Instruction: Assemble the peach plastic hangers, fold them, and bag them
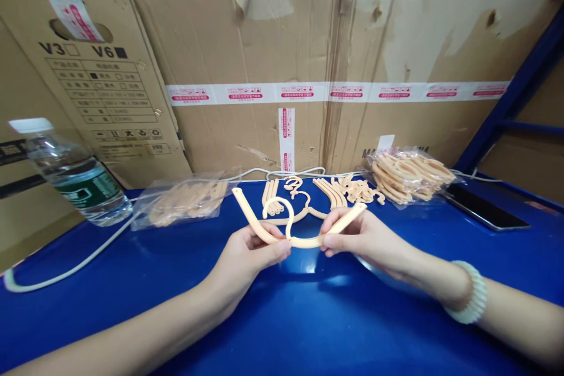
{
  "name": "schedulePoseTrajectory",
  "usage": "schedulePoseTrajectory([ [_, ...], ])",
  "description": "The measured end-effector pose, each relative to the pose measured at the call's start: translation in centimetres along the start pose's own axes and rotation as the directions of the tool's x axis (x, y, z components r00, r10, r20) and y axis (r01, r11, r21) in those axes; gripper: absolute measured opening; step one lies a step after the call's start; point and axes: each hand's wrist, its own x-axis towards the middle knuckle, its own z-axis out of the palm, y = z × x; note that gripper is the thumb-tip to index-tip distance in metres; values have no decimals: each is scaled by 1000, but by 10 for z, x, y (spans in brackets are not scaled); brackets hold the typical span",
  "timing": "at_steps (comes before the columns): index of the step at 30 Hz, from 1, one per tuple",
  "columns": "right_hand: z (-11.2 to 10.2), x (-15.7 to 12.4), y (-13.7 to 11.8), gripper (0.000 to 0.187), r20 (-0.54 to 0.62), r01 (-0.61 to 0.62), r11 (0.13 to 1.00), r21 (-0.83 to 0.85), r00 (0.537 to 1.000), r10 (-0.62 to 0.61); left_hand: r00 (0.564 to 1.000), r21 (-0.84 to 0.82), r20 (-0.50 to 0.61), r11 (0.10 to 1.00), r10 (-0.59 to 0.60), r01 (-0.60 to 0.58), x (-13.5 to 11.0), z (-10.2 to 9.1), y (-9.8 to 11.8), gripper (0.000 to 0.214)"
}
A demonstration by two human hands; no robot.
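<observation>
Pinching hanger [304, 242] ends — loose parts [328, 191] just beyond fingers [275, 250]

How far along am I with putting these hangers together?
Done: no finished pile is plain to see. In hand: the left hand and right hand pinch one curved bar with a hook at its middle. Left: loose bars and loose hooks behind the hands, plus the left bag and right bag of pieces.

Bright even light, soft glare on the blue table [308, 329], wide-angle bending at edges.
</observation>
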Motion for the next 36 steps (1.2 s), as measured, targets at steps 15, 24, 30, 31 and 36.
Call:
schedulePoseTrajectory([
  [15, -77, 9, -40, 17, 172, 304, 767, -565, 953, -250, 997, 24, -3, 997, 79, -79, 32, -40, 23, 28],
  [24, -91, 16, -41, 13, 315, 404, 451, -796, 912, -262, 967, 386, 128, 887, 222, -255, 50, -65, 28, 25],
  [30, -95, 17, -31, 6, 392, 409, 316, -856, 912, -118, 829, 661, 400, 503, 392, -557, 49, -69, 28, 8],
  [31, -95, 18, -30, 6, 394, 406, 305, -861, 913, -104, 802, 679, 442, 434, 401, -591, 49, -69, 26, 7],
  [36, -98, 22, -23, 8, 411, 415, 298, -860, 908, -78, 713, 728, 545, 172, 442, -664, 48, -70, 17, 10],
])
